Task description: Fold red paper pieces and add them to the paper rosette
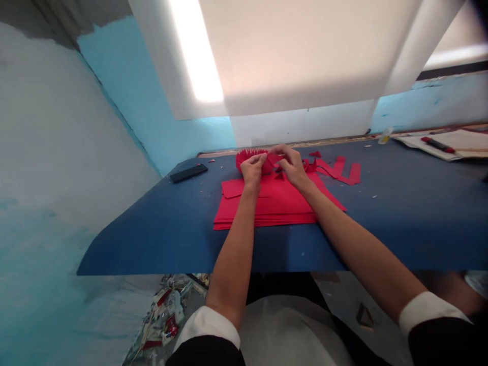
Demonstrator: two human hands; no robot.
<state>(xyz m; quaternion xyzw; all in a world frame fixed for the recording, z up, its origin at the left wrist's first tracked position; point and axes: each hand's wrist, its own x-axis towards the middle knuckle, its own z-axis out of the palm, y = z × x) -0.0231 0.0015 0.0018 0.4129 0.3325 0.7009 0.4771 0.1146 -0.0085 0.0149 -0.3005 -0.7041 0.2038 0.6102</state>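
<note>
A small red paper piece (271, 161) is pinched between the thumb and finger of my left hand (251, 172). From the right, my right hand (291, 165) closes its bent fingertips on the same piece. Just behind my left hand stands a round, spiky red folded-paper form (246, 156), partly hidden. Both hands are above a stack of red paper sheets (282, 206) on the blue table. A few smaller red strips (232, 188) lie on the stack's left side. Small folded red pieces (309, 165) sit beside my right hand.
Red paper strips (354, 174) lie to the right of the stack. A dark flat phone-like object (189, 173) rests on the blue table (152, 229) at left. At right are a small bottle (385, 135), an open book (465, 141) and a red-and-black marker (437, 145). Litter (168, 315) covers the floor below.
</note>
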